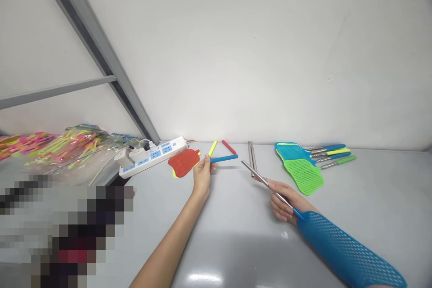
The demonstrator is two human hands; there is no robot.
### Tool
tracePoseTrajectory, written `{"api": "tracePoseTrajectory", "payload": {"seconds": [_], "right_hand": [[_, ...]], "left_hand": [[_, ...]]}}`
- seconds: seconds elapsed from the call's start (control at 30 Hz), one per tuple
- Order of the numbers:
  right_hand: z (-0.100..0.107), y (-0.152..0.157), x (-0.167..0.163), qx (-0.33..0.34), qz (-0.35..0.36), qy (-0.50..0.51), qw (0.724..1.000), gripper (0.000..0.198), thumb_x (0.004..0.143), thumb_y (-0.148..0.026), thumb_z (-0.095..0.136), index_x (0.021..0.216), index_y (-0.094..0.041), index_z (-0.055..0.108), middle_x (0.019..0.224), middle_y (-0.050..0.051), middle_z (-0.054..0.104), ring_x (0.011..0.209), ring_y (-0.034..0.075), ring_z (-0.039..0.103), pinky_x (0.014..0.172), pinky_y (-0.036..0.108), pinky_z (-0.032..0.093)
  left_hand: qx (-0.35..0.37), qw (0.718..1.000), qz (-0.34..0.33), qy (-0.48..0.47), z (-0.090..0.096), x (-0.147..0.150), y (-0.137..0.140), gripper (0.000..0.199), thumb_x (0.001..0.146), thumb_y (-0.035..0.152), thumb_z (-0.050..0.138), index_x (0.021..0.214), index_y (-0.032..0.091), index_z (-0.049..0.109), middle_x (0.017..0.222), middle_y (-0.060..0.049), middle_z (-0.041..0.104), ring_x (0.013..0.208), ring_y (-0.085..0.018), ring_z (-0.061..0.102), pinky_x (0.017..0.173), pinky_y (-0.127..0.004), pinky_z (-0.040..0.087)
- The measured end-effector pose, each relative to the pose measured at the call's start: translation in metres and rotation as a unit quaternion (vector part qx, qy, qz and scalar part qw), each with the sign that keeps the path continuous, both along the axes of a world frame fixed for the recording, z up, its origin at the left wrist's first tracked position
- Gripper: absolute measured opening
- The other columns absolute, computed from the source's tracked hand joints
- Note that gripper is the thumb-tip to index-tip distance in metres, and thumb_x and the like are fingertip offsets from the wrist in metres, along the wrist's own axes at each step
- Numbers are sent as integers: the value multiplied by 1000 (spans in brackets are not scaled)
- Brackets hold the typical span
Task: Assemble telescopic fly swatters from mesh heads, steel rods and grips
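Observation:
My left hand pinches one end of a blue handle sleeve, whose free end points right. In my right hand is a blue fly swatter, gripped by its metal rod. The rod's bare tip points up and left towards the blue sleeve, with a gap between them. The swatter's mesh head lies over my right forearm. Close to my left hand are a red swatter head with a yellow one partly under it, a yellow sleeve and a red sleeve.
Metal rods lie between my hands near the wall. Several fly swatters, a green one on top, are piled on the right of the grey table. A power strip with plugs and bagged colourful items occupy the left.

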State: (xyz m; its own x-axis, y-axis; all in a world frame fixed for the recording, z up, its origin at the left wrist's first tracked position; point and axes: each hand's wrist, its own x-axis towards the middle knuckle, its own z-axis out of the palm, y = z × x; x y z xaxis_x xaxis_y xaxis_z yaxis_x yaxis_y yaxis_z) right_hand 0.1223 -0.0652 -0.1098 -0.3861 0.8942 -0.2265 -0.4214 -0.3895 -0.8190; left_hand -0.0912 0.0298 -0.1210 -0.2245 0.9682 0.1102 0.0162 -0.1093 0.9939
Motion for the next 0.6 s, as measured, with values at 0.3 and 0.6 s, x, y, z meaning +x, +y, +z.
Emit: {"api": "tracePoseTrajectory", "payload": {"seconds": [0.3, 0.6], "right_hand": [[4, -6, 0, -1, 45, 57, 997, 42, 78, -29, 47, 117, -14, 47, 25, -10, 29, 23, 6, 19, 27, 18, 28], [2, -7, -4, -2, 67, 64, 996, 42, 80, -27, 44, 120, -12, 44, 24, -9, 32, 22, 6, 20, 27, 17, 30]], "left_hand": [[-17, 996, -29, -87, -1, 1, -2, 39, 69, 50, 50, 59, 13, 55, 50, 3, 47, 45, -5, 41, 46, -18, 33], [-15, 994, -38, -97, -1, 2, -1, 40, 69, 52, 48, 64, 13, 55, 47, 5, 41, 43, -6, 37, 44, -19, 30]]}}
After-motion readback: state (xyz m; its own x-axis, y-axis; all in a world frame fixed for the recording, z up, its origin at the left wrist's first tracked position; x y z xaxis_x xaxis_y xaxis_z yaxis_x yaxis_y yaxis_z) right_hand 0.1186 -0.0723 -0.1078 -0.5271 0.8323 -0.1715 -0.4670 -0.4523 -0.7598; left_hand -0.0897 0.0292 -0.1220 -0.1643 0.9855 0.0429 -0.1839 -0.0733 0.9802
